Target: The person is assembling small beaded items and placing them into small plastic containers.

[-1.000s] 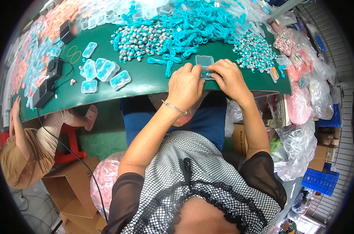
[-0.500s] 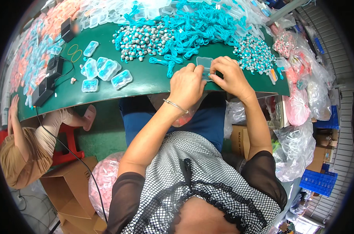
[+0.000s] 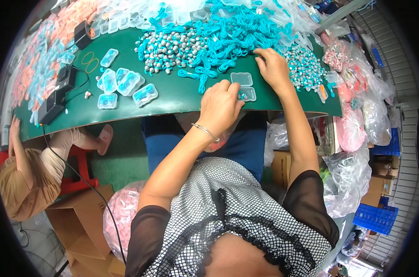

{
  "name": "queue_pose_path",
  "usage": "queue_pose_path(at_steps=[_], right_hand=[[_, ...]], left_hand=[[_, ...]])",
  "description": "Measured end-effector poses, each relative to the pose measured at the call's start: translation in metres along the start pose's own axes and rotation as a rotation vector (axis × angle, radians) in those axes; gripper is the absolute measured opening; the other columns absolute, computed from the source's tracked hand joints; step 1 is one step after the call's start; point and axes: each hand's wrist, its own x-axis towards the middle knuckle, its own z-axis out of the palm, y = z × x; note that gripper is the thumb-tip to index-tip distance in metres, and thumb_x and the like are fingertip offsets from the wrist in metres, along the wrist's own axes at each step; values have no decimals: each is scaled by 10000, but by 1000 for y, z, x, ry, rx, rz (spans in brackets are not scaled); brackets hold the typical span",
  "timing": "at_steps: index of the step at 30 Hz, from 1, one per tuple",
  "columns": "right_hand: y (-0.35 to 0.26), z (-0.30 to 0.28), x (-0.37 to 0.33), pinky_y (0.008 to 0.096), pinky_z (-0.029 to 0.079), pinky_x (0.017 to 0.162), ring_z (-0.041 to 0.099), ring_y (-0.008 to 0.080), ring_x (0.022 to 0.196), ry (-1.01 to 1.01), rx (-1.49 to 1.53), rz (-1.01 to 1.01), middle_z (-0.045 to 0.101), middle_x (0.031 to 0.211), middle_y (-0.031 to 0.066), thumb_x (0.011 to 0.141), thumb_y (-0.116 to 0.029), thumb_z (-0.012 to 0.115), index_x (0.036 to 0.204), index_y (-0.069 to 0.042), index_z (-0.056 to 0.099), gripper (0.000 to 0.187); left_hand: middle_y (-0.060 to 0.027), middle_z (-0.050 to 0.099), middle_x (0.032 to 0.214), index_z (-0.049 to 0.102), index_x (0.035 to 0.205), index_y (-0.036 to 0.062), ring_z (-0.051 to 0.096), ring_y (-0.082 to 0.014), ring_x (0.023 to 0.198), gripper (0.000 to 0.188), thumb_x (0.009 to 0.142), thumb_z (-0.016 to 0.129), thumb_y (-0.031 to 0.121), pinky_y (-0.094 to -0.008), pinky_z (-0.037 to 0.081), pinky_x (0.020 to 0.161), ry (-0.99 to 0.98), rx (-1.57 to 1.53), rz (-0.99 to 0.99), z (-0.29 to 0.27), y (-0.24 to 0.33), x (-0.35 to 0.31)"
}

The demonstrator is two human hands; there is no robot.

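Note:
My left hand (image 3: 220, 105) is closed at the near left edge of a small clear plastic box (image 3: 242, 79). The box lies with its lid folded back on the green table, and a little teal and grey piece shows in it beside my fingertips. My right hand (image 3: 275, 69) is at the near right edge of a heap of teal cord bundles (image 3: 241, 34), thumb and index finger apart, nothing visible between them. Right of that hand lies a pile of small teal and grey pieces (image 3: 304, 64). A heap of grey striped beads (image 3: 170, 51) lies left of the cords.
Several closed boxes with teal contents (image 3: 126, 82) lie on the left of the green table (image 3: 168, 94). Black power adapters (image 3: 57, 94) and a cable are farther left. Empty clear boxes (image 3: 121, 21) line the back. A person (image 3: 29, 175) sits at the left.
My right hand has let go of the clear box and moved up and away to the cord heap. The left hand stays at the box, whose lid and tray now show more fully.

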Motion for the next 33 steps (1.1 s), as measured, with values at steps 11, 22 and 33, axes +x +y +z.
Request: queue_pose_path(at_steps=[11, 22, 33], right_hand=[[16, 10, -4, 425, 458, 720, 625, 272, 865, 97, -288, -127, 645, 920, 75, 803, -105, 692, 935, -111, 672, 134], [-52, -39, -47, 378, 471, 760, 620, 282, 858, -131, 259, -197, 644, 890, 92, 814, -43, 679, 943, -55, 644, 134], [-52, -34, -57, 387, 466, 761, 608, 262, 882, -84, 188, -222, 645, 933, 66, 786, -87, 722, 961, -74, 665, 185]], left_hand=[[-125, 553, 854, 607, 1066, 27, 586, -335, 816, 383, 751, 772, 168, -435, 478, 715, 23, -63, 49, -1, -6, -1], [-113, 587, 895, 626, 1076, 37, 614, -325, 828, 416, 719, 805, 154, -419, 500, 706, 2, -117, -7, -1, -10, 0], [-111, 616, 913, 639, 1080, 28, 631, -313, 836, 437, 702, 817, 156, -413, 511, 713, -32, -117, -63, -1, -9, 2]])
